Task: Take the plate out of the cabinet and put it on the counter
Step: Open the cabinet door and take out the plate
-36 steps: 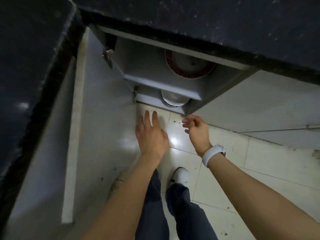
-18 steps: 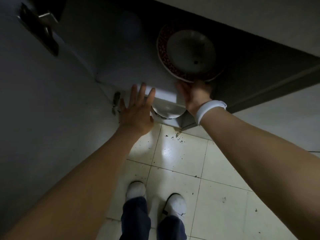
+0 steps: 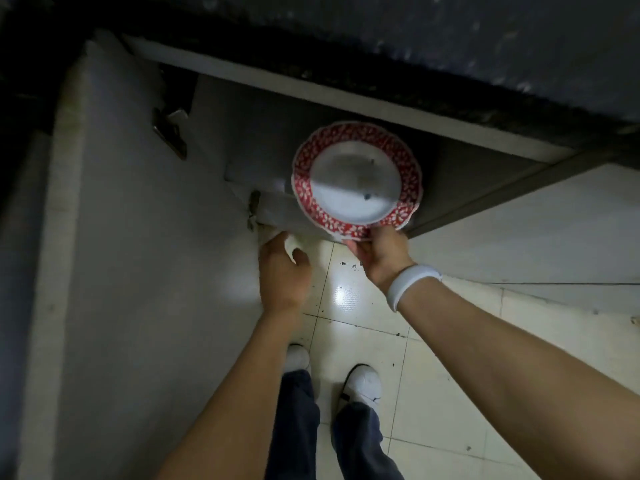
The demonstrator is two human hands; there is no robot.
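Pinched at its near rim by the right hand (image 3: 379,251), the plate (image 3: 356,180) is kept level — clearing the cabinet (image 3: 242,133) shelf — while the left hand (image 3: 282,271) hangs loosely curled, empty.

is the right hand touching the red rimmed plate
Touching. The head view shows the right hand pinching the near rim of the plate, fingers overlapping its red border with no gap.

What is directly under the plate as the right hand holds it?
Under the plate show the cabinet shelf and dark interior; the right hand grips its near rim. The lower shelf beneath is covered by the plate.
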